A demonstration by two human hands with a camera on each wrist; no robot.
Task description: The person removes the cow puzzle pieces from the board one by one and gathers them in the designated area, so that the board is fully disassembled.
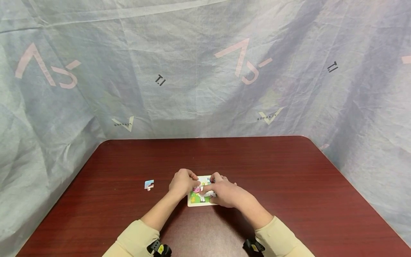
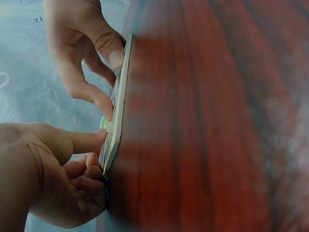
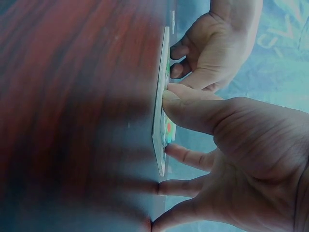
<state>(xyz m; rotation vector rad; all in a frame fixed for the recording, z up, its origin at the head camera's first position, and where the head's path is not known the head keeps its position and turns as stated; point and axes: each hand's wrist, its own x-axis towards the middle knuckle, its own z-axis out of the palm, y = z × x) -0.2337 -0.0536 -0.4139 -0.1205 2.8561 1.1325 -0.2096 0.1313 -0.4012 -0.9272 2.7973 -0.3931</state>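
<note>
A small jigsaw puzzle (image 1: 194,204) in a pale tray lies flat on the table, with a pink animal, a white animal and green grass in its picture. At its far left corner, my left hand (image 1: 183,184) holds the edge, thumb on the picture and fingers curled beside it. My right hand (image 1: 228,192) spans the puzzle's right part. Its thumb and index finger press on the surface, while the outer fingers spread past the far edge onto the table. Both hands cover part of the picture. To the left lies a loose puzzle piece (image 1: 149,184), apart from the hands.
The dark red wooden table (image 1: 273,160) has rounded far corners. A pale cloth with printed marks (image 1: 192,107) hangs behind it and along both sides. Black bands (image 1: 158,248) sit at both sleeves.
</note>
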